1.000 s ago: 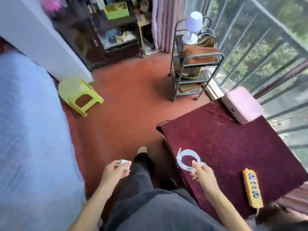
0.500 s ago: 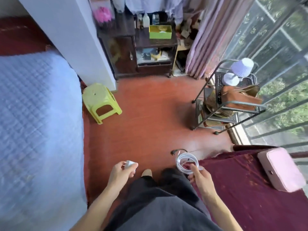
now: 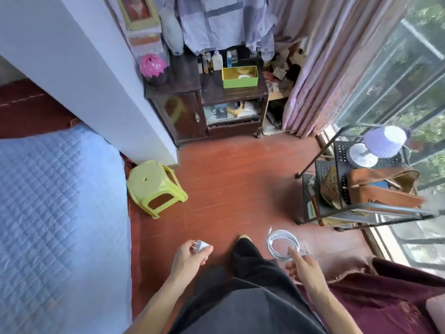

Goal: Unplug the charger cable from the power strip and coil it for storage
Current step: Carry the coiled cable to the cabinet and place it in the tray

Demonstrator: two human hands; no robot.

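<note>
My right hand [image 3: 304, 267] pinches a white charger cable [image 3: 279, 244] wound into a small round coil, held in the air above the red floor. One loose cable end sticks up at the coil's top left. My left hand [image 3: 189, 257] is closed around a small white charger plug [image 3: 201, 245] with its metal prongs pointing left. The two hands are apart, with my dark trouser leg between them. The power strip is out of view.
A blue quilted bed [image 3: 55, 213] fills the left. A yellow-green plastic stool [image 3: 155, 186] stands beside it. A dark cabinet [image 3: 209, 109] is at the back. A metal trolley [image 3: 356, 189] with a lamp and brown bag is on the right. A maroon-covered table [image 3: 385, 302] is at the lower right.
My view has swung up and to the left, away from the maroon table and the yellow power strip. Both hands keep their hold on the coil and the plug.
</note>
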